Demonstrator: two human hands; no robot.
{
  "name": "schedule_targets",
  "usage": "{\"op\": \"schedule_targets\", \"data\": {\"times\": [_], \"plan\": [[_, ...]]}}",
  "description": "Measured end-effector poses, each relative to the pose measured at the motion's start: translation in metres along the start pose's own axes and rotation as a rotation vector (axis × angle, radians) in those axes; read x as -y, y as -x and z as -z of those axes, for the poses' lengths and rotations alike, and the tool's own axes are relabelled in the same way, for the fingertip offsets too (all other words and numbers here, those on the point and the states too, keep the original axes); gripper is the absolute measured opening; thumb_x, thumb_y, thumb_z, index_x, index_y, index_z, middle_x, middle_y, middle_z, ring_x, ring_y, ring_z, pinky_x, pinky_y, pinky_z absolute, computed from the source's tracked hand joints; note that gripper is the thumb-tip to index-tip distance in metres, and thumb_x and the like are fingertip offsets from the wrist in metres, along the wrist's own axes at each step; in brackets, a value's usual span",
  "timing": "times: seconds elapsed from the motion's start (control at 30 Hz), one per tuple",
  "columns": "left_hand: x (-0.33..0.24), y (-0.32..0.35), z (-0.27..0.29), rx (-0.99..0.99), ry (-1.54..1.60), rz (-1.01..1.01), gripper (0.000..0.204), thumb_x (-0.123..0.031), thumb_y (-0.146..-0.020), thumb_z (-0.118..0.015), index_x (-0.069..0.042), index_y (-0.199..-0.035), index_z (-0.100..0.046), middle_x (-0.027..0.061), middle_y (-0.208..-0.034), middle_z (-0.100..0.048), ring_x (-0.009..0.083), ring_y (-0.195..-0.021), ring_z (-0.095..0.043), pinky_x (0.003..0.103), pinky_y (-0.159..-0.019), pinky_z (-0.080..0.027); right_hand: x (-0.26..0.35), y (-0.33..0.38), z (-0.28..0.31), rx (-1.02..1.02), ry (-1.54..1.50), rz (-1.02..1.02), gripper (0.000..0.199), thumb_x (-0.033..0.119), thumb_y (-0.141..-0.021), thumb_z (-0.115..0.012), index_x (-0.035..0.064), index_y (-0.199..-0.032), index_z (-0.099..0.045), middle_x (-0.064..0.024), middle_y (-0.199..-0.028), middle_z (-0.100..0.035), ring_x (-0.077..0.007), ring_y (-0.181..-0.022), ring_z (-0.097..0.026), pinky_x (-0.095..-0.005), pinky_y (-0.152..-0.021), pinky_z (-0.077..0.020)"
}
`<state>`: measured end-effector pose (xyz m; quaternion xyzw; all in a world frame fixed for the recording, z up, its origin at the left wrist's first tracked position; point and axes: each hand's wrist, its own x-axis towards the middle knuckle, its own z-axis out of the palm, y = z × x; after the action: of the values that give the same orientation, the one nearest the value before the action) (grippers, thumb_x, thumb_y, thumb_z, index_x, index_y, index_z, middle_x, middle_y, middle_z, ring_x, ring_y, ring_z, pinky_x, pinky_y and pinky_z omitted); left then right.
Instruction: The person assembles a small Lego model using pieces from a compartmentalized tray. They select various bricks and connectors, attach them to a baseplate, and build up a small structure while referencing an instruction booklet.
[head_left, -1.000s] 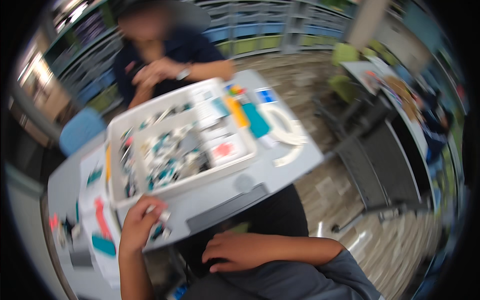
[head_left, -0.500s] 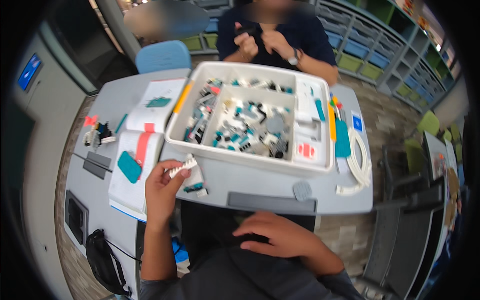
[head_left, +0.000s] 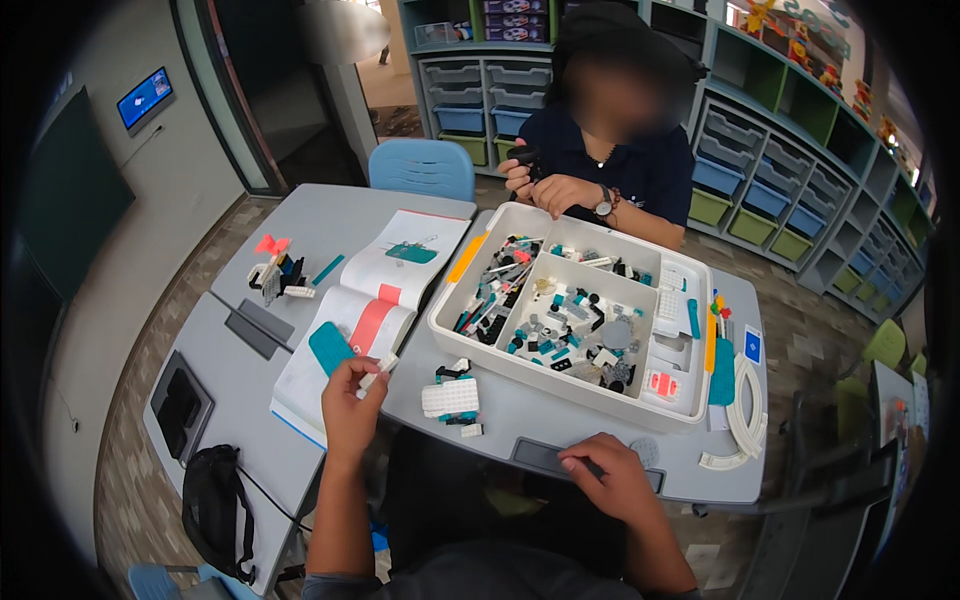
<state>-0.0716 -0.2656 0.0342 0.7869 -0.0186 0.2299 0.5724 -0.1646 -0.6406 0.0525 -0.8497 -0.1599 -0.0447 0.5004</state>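
Note:
My left hand (head_left: 352, 405) is closed around a slim white toy brick (head_left: 383, 368), held over the near right edge of an open instruction booklet (head_left: 345, 308). A teal plate (head_left: 330, 347) lies on the booklet just beyond my fingers. Right of this hand, a small build with a white studded plate (head_left: 448, 398) and black and teal parts rests on the table. My right hand (head_left: 612, 480) holds nothing; its fingers are loosely apart above the table's front edge, by a dark grey strip (head_left: 545, 455) and a round grey plate (head_left: 645, 452).
A white sorting tray (head_left: 560, 372) of loose bricks fills the table's middle. Another build (head_left: 278, 275) stands left of the booklet. White curved tubing (head_left: 745, 415) lies at the right. Across the table sits a person (head_left: 620, 165) holding a dark object; a black bag (head_left: 215, 510) lies lower left.
The view has tilted up. My left hand, with the white brick, has gone from above the small build to the booklet's edge. My right hand has moved from my lap to the table's front edge.

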Motion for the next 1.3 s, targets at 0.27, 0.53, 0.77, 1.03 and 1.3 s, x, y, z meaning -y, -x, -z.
{"op": "schedule_targets", "data": {"times": [0.27, 0.53, 0.77, 1.03, 1.3], "plan": [[0.004, -0.011, 0.069, -0.167, -0.149, 0.127, 0.016, -0.012, -0.098, -0.071, 0.001, -0.107, -0.067, 0.0093, -0.094, -0.073, 0.0172, -0.091, -0.069, 0.031, -0.086, -0.054, -0.034, 0.001, -0.03, -0.166, 0.111, -0.122, 0.007, 0.009, -0.092, -0.073, 0.0034, -0.095, -0.074, -0.0114, -0.084, -0.069, -0.0276, -0.079, -0.066, -0.0352, -0.073, -0.0516], [0.03, -0.014, 0.084, -0.314, 0.893, 0.547, 0.024, -0.011, -0.104, -0.062, 0.003, -0.122, -0.056, 0.0199, -0.12, -0.068, 0.0232, -0.105, -0.072, 0.032, -0.093, -0.062, -0.038, 0.0, -0.033, -0.151, 0.125, -0.109, 0.006, 0.008, -0.094, -0.072, 0.0024, -0.095, -0.074, -0.0103, -0.084, -0.068, -0.0224, -0.075, -0.064, -0.0317, -0.07, -0.05], [0.036, -0.026, 0.074, -0.17, 0.881, 0.457, 0.029, -0.007, -0.101, -0.065, 0.005, -0.125, -0.055, 0.0206, -0.123, -0.066, 0.0257, -0.112, -0.069, 0.035, -0.105, -0.056, -0.041, 0.002, -0.031, -0.182, 0.075, -0.127, 0.006, 0.007, -0.094, -0.071, 0.0019, -0.097, -0.074, -0.0105, -0.084, -0.068, -0.0214, -0.074, -0.063, -0.0304, -0.069, -0.0491], [0.011, -0.014, 0.062, -0.114, 0.448, 0.351, 0.035, -0.002, -0.094, -0.072, 0.005, -0.127, -0.064, 0.0127, -0.12, -0.071, 0.0194, -0.11, -0.067, 0.031, -0.103, -0.05, -0.042, -0.002, -0.026, -0.16, 0.03, -0.152, 0.007, 0.009, -0.094, -0.072, 0.0028, -0.097, -0.074, -0.0106, -0.085, -0.069, -0.0227, -0.077, -0.065, -0.0318, -0.07, -0.0503], [-0.001, -0.032, 0.05, -0.077, -0.456, 0.02, 0.025, -0.012, -0.089, -0.079, -0.005, -0.113, -0.073, 0.0095, -0.103, -0.073, 0.0167, -0.089, -0.068, 0.031, -0.077, -0.055, -0.044, -0.001, -0.029, -0.186, 0.061, -0.133, 0.006, 0.006, -0.093, -0.071, 0.0011, -0.095, -0.073, -0.0105, -0.085, -0.069, -0.022, -0.076, -0.065, -0.0312, -0.071, -0.0503]]}}
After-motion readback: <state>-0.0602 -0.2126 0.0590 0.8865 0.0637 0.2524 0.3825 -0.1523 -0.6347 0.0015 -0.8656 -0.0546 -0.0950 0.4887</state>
